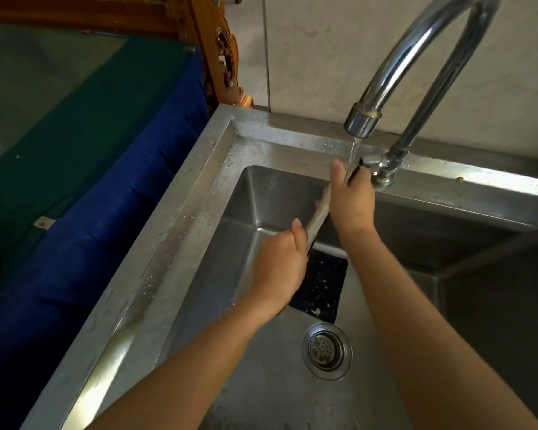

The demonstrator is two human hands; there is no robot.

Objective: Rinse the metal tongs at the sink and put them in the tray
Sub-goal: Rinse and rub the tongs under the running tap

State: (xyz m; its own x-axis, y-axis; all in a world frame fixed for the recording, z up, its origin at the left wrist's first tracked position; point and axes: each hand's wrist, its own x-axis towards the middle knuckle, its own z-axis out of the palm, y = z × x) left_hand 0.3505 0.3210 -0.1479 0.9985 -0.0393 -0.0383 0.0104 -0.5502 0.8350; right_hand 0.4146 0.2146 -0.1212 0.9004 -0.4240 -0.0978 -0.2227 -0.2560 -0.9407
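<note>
Forearms reach over sink (174, 231), both hands on tongs (319, 214). Left hand (280, 262) curls fingers round lower end, thumb laid along top. Right hand (351, 203) wraps upper part, thumb raised; its fingers mostly hidden. Tongs slant up above basin into thin stream from tap (362, 122). Best: turn tongs under water, rub along arms, grip wet metal firmly. Tongs look grey, smeared pale, black tip by stream.

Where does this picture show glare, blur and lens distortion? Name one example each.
Head view: glare streaks the faucet and the sink rim; the tongs look motion-blurred; wide-angle distortion bows the sink's straight edges; the blue cloth lies in shadow.
</note>
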